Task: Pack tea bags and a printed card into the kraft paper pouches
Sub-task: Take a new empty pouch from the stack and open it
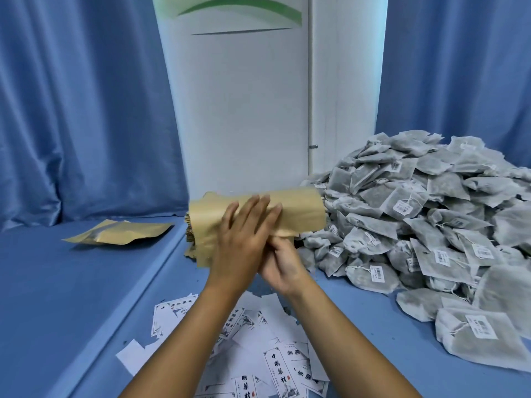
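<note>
I see both hands meeting over a flat tan kraft paper pouch [290, 209], raised above the blue cloth-covered bench [86, 282]. My left hand [244, 239] lies across the pouch's face with straight fingers [253, 208] spread and pressing on the paper. My right hand [283, 261] sits under the pouch's lower edge, its fingers curled up at that edge, seemingly pinching it; the left hand hides the contact itself.

The pouch's long axis runs left to right, tilted slightly, and the end I judge to be the mouth points right, toward the heap of grey mesh tea bags [431, 225] with white barcode tags. That heap is just beside the pouch and on the right hand's side, so I expect that hand to fetch bags while the left steadies the pouch.

The paper looks thin, smooth and creased, apt to buckle. A stack of more tan pouches [194, 239] stands behind my hands. Glossy white printed cards [275, 360] lie scattered near me, under my forearms. One separate kraft pouch [120, 232] lies well off to the left.
</note>
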A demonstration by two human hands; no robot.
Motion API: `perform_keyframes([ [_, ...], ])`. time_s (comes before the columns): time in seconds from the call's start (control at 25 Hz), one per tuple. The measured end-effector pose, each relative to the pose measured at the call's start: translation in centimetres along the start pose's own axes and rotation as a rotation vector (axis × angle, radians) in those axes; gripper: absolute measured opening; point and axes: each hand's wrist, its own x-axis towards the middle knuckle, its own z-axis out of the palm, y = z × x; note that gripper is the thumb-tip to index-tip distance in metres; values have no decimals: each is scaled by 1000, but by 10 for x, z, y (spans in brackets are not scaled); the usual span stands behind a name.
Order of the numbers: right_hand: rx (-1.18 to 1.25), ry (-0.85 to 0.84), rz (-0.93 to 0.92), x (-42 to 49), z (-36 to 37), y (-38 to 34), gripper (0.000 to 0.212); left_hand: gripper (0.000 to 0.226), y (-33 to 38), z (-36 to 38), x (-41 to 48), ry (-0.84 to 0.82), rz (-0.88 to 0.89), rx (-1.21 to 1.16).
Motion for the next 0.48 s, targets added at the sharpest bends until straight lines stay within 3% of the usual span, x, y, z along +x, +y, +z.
perform_keyframes([
  [0.12, 7, 194, 112, -19, -55, 32, 29, 55, 17, 18, -46, -654, -51, -38],
  [0.16, -38, 257, 152, -28, -72, 40, 26, 53, 21, 25, -61, -801, -61, -45],
  [0.28, -219, 374, 250, -47, -101, 41, 13, 39, 32, 37, -84, -918, -42, -64],
  [0.48, -347, 525, 375, -40, -101, 29, 15, 24, 29, 40, -83, -1010, -258, -251],
])
